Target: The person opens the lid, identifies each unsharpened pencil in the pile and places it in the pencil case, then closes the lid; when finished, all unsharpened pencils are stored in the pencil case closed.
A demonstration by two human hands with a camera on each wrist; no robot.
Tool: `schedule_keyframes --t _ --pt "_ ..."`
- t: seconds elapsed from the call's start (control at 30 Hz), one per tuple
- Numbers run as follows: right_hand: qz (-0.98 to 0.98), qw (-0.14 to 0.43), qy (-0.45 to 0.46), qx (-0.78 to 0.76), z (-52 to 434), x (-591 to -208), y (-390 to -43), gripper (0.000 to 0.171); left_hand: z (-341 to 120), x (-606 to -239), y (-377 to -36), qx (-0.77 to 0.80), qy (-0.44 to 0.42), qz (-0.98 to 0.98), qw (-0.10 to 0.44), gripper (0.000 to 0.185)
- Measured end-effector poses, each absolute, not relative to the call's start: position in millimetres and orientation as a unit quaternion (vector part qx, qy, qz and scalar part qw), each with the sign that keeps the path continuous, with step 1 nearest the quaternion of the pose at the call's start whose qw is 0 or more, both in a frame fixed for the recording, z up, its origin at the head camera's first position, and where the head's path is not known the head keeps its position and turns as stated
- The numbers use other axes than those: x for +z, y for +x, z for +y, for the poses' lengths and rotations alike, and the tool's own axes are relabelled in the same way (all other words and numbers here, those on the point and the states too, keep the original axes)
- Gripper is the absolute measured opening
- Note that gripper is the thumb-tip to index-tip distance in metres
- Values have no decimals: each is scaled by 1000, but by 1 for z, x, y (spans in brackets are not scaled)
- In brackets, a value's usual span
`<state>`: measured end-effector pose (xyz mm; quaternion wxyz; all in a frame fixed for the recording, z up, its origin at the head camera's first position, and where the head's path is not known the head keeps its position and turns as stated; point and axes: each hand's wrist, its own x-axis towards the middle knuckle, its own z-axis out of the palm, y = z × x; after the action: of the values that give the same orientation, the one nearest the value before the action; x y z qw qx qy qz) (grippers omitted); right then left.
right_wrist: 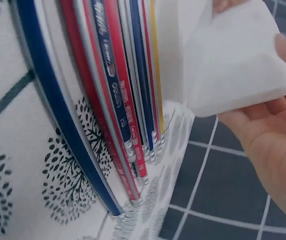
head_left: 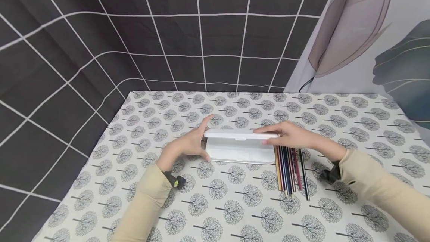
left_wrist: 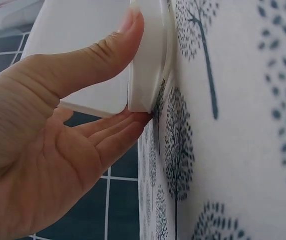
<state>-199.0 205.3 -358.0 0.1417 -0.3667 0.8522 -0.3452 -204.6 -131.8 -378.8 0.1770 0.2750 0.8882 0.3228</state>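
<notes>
I see small print on the sides of the coloured pencils [right_wrist: 113,95] in my right wrist view. One dark blue pencil and a red one have silver letters, but they are too blurry for me to read. I find no other words or numbers anywhere, not on the white case [head_left: 240,148].

The desk [head_left: 235,212] wears a pale cloth printed with small grey trees. A white case [head_left: 240,151] lies on it near the middle, its lid half raised. Just to its right, a row of coloured pencils [head_left: 290,171] lies side by side on the cloth.
</notes>
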Motion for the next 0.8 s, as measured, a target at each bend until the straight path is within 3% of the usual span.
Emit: schedule_keyframes --t 0.17,0.47,0.8 --pt "843 172 -287 -420 207 -356 -215 40 -133 -381 -206 337 265 884 184 144" --pt "872 169 -101 -448 200 -354 -247 60 -132 -379 -206 346 248 886 184 152" --pt "870 181 -32 -458 194 -362 -263 67 -131 -378 -205 342 256 884 187 146"
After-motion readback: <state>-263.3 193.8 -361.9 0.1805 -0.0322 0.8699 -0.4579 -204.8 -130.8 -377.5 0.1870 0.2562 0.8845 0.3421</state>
